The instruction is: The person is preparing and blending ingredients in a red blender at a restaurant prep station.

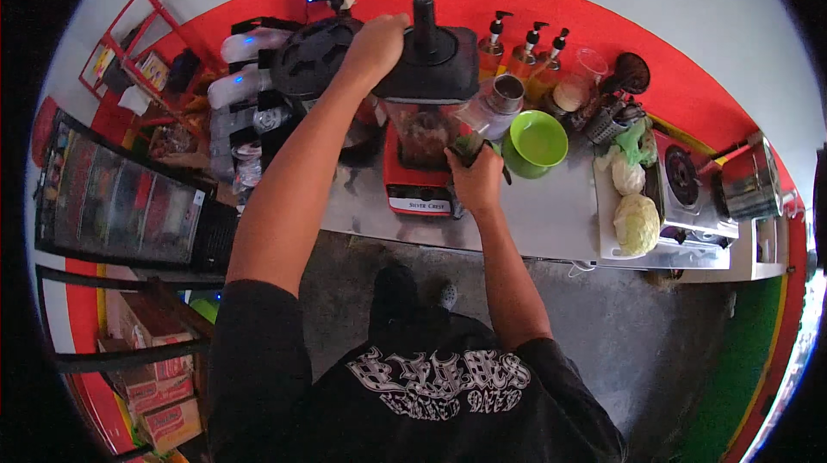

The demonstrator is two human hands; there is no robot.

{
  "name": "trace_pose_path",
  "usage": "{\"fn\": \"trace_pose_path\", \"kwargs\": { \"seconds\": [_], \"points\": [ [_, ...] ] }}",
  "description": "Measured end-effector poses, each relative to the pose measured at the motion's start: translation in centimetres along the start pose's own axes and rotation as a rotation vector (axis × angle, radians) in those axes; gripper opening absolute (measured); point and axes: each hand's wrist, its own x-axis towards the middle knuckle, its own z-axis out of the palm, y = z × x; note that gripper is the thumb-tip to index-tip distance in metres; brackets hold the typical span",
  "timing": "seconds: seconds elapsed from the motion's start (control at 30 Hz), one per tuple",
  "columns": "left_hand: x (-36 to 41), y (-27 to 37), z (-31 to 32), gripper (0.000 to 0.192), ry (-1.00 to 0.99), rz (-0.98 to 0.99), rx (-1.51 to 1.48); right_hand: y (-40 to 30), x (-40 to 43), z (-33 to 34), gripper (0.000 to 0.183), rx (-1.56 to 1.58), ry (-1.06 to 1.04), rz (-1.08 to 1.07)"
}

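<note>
A countertop blender stands before me, its clear jug (413, 124) seated on a red base (399, 172). Dark, mushy contents show through the jug's wall. On top sits a square black lid (446, 83), with a black tamper handle (424, 18) rising from its middle. My left hand (376, 46) grips the lid's left edge, fingers curled over it. Lower down, my right hand (477, 179) is closed around the jug's dark handle (468, 145) at the right side. A lime-green bowl (540, 140) stands just right of that hand.
Behind the bowl are a metal cup (505, 93) and several pump bottles (522, 59). Cabbages (636, 225) lie on a white board beside a gas stove (701, 204) bearing a steel pot (751, 182). A large black-lidded pot (316, 56) stands left of the blender, near stacked cups.
</note>
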Motion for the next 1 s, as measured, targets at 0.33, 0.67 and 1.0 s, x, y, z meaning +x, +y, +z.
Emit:
{"fn": "trace_pose_path", "kwargs": {
  "seconds": [0.33, 0.67, 1.0],
  "points": [
    [-0.6, 0.7, -0.9, 0.034, -0.002, -0.045, -0.108, -3.4, 0.1, -6.4, 0.03, -0.233, -0.183, -0.098],
    [0.0, -1.1, -0.4, 0.039, -0.019, -0.125, -0.252, -4.0, 3.3, -1.4, 0.035, 0.295, 0.0, -0.32],
    [-0.4, 0.9, -1.5, 0.046, -0.072, -0.281, -0.4, 9.7, -0.4, 4.5, 0.065, 1.046, -0.441, 0.427]
  ]
}}
